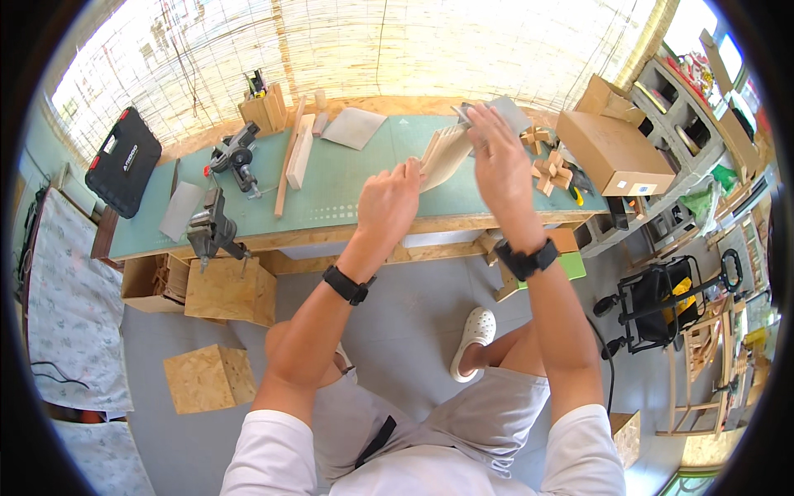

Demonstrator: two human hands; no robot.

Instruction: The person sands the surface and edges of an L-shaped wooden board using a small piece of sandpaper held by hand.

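My left hand grips the near end of a pale wooden board with fine slots or ridges along its upper edge. The board is held tilted above a green cutting mat. At its far end is my right hand, fingers extended, against a small grey piece that looks like sandpaper; the fingers partly hide this piece, and its grip is unclear. Behind the right hand lies a larger grey sheet. Interlocking wooden burr puzzles sit just right of that hand.
A bench vise and a second clamp-like vise stand on the left. Wooden strips and a grey abrasive sheet lie mid-bench. A black tool case is far left, a cardboard box right.
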